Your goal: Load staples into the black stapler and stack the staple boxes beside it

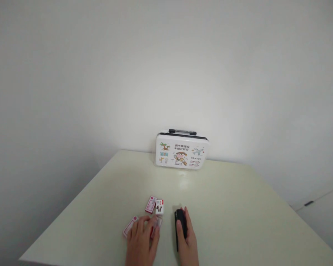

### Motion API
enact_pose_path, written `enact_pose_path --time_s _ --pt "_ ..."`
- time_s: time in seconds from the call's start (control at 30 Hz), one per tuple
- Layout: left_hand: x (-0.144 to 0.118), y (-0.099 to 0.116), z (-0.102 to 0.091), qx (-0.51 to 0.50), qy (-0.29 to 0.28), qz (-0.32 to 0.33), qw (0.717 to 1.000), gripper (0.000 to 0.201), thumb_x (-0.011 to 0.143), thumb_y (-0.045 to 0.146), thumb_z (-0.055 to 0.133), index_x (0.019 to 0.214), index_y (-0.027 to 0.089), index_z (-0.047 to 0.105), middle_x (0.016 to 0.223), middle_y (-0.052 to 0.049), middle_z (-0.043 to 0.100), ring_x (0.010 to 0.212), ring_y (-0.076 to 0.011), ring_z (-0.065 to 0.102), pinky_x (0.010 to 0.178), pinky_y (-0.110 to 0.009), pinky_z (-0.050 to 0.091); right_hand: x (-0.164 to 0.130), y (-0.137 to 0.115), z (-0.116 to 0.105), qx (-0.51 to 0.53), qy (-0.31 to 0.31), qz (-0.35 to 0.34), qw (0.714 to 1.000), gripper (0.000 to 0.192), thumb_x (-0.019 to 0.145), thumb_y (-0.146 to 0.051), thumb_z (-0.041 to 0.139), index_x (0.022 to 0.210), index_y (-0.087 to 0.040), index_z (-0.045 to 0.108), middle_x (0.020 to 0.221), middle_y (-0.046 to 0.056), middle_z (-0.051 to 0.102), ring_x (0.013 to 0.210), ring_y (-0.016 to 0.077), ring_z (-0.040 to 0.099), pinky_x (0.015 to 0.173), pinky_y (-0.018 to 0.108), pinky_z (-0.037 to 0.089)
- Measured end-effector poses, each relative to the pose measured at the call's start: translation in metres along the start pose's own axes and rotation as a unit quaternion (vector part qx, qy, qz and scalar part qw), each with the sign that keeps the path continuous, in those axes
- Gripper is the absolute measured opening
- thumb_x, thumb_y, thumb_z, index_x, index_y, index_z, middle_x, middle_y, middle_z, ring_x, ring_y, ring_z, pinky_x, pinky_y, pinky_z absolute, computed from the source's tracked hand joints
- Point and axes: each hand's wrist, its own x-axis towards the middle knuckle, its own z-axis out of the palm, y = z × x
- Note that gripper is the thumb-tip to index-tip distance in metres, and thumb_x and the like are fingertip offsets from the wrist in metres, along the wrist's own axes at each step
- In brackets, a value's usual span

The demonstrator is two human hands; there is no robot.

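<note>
My right hand (pixel 187 236) is wrapped around a black stapler (pixel 181 223), which points away from me on the table. The thumb lies along its left side and the fingers along its right. My left hand (pixel 141 236) rests over a group of small boxes. Its thumb and index finger close on a small red-and-white box (pixel 157 223), partly hidden by them. Under the left fingers, another small pink-and-white box (pixel 130 226) shows at the side. Just beyond the hand lie a third pink-and-white box (pixel 151 204) and a white box with a dark picture (pixel 160 207).
A white carry case (pixel 180 151) with cartoon prints and a black handle stands at the back of the pale table (pixel 224 207), close to the wall (pixel 183 66). A cable with a dark inline piece (pixel 309 203) runs along at the far right.
</note>
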Motion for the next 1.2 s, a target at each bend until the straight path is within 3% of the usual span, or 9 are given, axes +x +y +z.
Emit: enact_pose_path --time_s 0.13,0.33,0.47,0.53,0.63,0.77,0.93,1.07,1.2 --pt "0.003 0.027 0.017 -0.008 -0.040 0.012 0.999 0.049 0.098 0.037 0.046 0.146 0.029 0.052 0.130 -0.010 0.062 0.117 -0.0300 0.057 0.096 -0.047 0.047 -0.001 0.001 -0.003 -0.048 0.013 -0.044 0.998 0.075 0.091 -0.047 0.064 0.156 -0.020 0.036 0.157 0.012 0.046 0.144 0.0309 0.044 0.119 0.050 0.039" --pt "-0.009 0.010 0.026 -0.041 -0.089 0.122 0.988 0.061 0.089 0.027 0.053 0.149 0.034 0.046 0.144 -0.005 0.058 0.126 -0.0279 0.055 0.101 -0.043 0.047 0.013 -0.017 -0.044 -0.168 -0.052 -0.125 0.976 0.041 0.085 -0.023 0.061 0.125 -0.026 0.069 0.126 0.009 0.070 0.118 0.0303 0.064 0.106 0.047 0.049" --pt "-0.020 0.011 0.037 -0.023 -0.106 0.192 0.975 0.068 0.084 0.038 0.063 0.149 0.041 0.045 0.159 0.000 0.044 0.134 -0.0336 0.049 0.111 -0.054 0.039 0.018 -0.037 -0.038 -0.188 -0.094 -0.132 0.969 0.040 0.086 -0.029 0.064 0.126 -0.031 0.069 0.125 0.005 0.071 0.120 0.0307 0.064 0.119 0.059 0.030" --pt "-0.025 0.013 0.045 -0.002 -0.090 0.179 0.980 0.068 0.082 0.037 0.065 0.147 0.039 0.048 0.158 0.000 0.046 0.135 -0.0349 0.048 0.114 -0.058 0.033 0.017 -0.044 -0.023 -0.194 -0.103 -0.132 0.967 0.037 0.084 -0.035 0.070 0.121 -0.033 0.071 0.121 0.004 0.073 0.118 0.0312 0.064 0.123 0.064 0.016" --pt "-0.027 0.011 0.051 0.018 -0.070 0.159 0.985 0.071 0.081 0.035 0.064 0.149 0.036 0.046 0.155 -0.002 0.049 0.136 -0.0342 0.049 0.116 -0.059 0.031 0.017 -0.052 -0.004 -0.168 -0.069 -0.124 0.976 0.025 0.081 -0.037 0.075 0.105 -0.030 0.076 0.107 0.003 0.075 0.107 0.0291 0.067 0.123 0.063 0.013" --pt "-0.019 0.002 0.036 0.015 -0.100 0.186 0.977 0.071 0.087 0.038 0.062 0.154 0.037 0.038 0.162 -0.003 0.040 0.136 -0.0310 0.051 0.110 -0.051 0.040 0.026 -0.047 -0.012 0.054 0.027 -0.029 0.998 0.030 0.085 -0.044 0.069 0.106 -0.023 0.071 0.111 0.007 0.074 0.107 0.0267 0.066 0.113 0.052 0.039" --pt "-0.008 -0.003 0.015 -0.017 -0.118 0.212 0.970 0.067 0.092 0.036 0.059 0.155 0.035 0.035 0.162 -0.005 0.039 0.139 -0.0272 0.048 0.110 -0.046 0.042 0.036 -0.013 -0.069 0.344 0.140 0.139 0.918 0.044 0.079 -0.054 0.069 0.109 -0.022 0.067 0.118 0.007 0.073 0.119 0.0249 0.064 0.098 0.039 0.054" --pt "-0.019 -0.020 0.017 -0.049 -0.053 0.158 0.985 0.058 0.088 0.029 0.061 0.145 0.027 0.049 0.153 -0.008 0.051 0.137 -0.0283 0.049 0.114 -0.048 0.038 0.023 0.014 -0.112 0.344 0.171 0.231 0.894 0.059 0.060 -0.056 0.083 0.106 -0.023 0.065 0.106 0.005 0.076 0.102 0.0252 0.072 0.087 0.037 0.060" --pt "-0.038 -0.031 0.018 -0.019 -0.032 0.033 0.999 0.045 0.086 0.035 0.064 0.130 0.028 0.063 0.133 -0.008 0.066 0.126 -0.0315 0.056 0.106 -0.049 0.041 -0.010 0.024 -0.105 0.211 0.129 0.257 0.934 0.071 0.056 -0.065 0.087 0.109 -0.024 0.062 0.078 -0.001 0.072 0.059 0.0170 0.068 0.053 0.026 0.054"
